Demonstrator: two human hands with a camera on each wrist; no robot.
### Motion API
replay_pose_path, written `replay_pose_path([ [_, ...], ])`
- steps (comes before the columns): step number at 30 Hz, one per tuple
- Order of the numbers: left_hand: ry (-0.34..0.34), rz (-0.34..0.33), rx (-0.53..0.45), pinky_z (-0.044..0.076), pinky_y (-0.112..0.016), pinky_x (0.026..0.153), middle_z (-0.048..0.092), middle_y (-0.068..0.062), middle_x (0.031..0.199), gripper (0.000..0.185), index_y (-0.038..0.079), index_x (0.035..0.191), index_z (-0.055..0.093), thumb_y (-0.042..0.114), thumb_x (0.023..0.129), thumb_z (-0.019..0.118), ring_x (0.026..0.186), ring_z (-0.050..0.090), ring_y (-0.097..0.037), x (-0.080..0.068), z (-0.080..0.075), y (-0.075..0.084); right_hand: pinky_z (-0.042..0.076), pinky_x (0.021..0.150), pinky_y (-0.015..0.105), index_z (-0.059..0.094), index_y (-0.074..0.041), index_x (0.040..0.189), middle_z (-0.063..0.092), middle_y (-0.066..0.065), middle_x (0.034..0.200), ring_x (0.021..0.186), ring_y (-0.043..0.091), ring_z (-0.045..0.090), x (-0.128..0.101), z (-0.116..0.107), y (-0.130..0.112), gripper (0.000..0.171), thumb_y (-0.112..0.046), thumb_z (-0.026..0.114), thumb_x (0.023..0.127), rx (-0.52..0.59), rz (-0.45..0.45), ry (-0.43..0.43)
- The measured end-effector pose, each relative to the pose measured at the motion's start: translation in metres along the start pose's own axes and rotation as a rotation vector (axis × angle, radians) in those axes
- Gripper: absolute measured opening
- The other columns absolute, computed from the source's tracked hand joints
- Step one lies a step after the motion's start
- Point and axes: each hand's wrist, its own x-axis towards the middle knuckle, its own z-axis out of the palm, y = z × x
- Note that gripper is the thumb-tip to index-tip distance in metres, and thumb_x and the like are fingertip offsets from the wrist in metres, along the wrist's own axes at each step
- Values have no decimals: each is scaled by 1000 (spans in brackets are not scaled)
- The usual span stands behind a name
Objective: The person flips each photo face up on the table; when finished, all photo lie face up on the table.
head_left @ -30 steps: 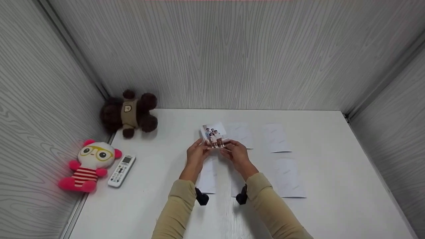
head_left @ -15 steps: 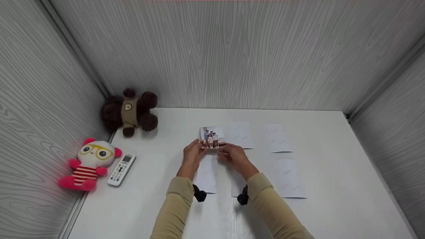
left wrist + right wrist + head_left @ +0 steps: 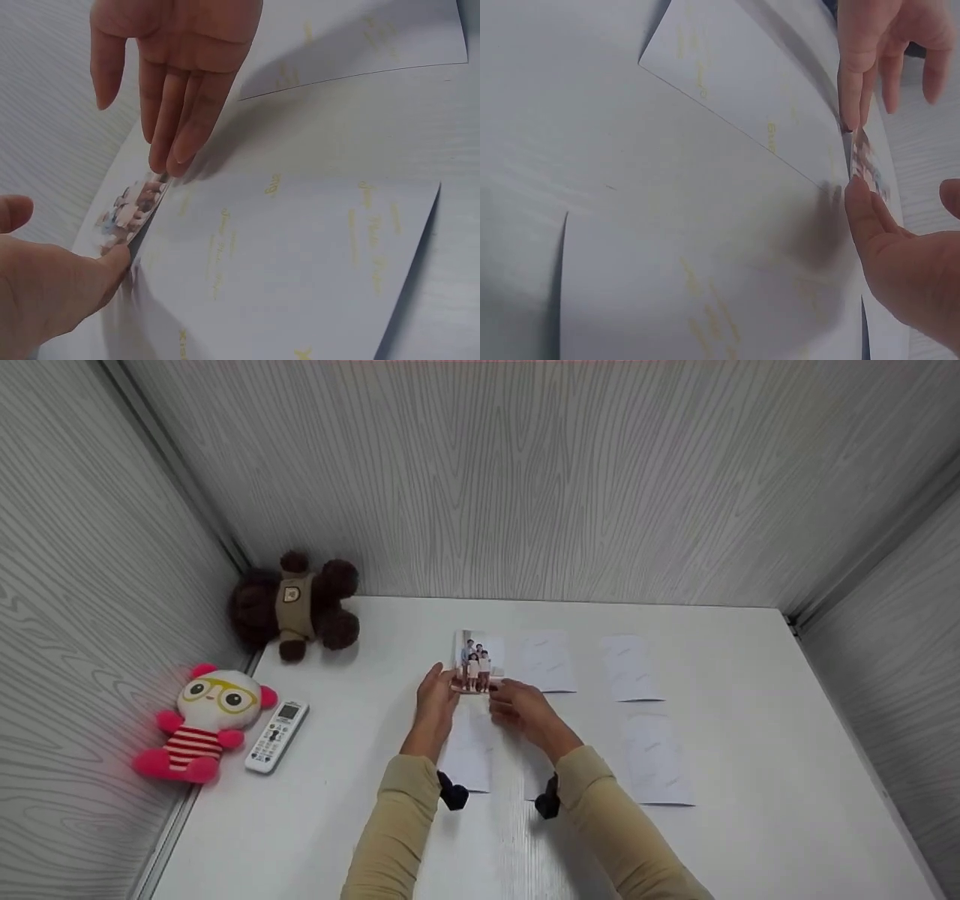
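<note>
At the centre of the frame, your left hand (image 3: 436,705) and right hand (image 3: 529,711) touch the lower corners of a group photo (image 3: 472,658), fingers nearly straight, thumbs apart, neither gripping it. The photo is picture side up; whether its lower edge sits flat is hard to tell. An uneven push from you could skew it, and fingers sliding rightward or down the frame could drag the upper sheet (image 3: 547,660) or lower sheet (image 3: 468,754) lying just beside it.

One photo print (image 3: 475,664), picture side up: four standing figures, heads toward the back, far part of the white table (image 3: 757,720).
</note>
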Motion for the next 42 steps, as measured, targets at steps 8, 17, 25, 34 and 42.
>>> replay_pose_path([
  [8,7,18,61,27,-40,126,16,-17,169,61,6,160,26,12,104,50,157,19,-29,1,0,8,52,106,40,31,-9,159,57,16,144,126,29,61,-2,-19,-10,56,-23,49,107,-17,16,38],
  [17,-5,85,246,31,-47,124,33,-17,163,58,12,158,33,20,103,50,151,32,-30,-2,15,8,46,113,42,28,-7,160,48,19,152,136,30,52,-8,-58,-28,56,-23,47,109,-9,-35,48],
  [25,-48,67,217,38,-47,119,37,-16,162,57,8,156,37,17,102,52,146,39,-33,-4,50,2,40,119,42,25,-4,160,37,21,160,144,33,44,-10,-89,-40,59,-21,47,108,21,-83,103],
  [34,-118,-4,201,37,-44,121,33,-20,163,59,4,156,37,15,101,56,151,32,-38,-5,79,-15,38,120,40,24,-5,161,31,18,164,150,32,35,-8,-109,-41,60,-20,46,107,-44,-77,176],
  [42,-157,-46,197,34,-45,122,30,-17,165,60,6,157,34,17,102,55,153,27,-37,0,92,-30,37,120,39,24,-6,161,31,15,165,153,29,30,-2,-120,-41,61,-25,45,108,-124,-64,222],
])
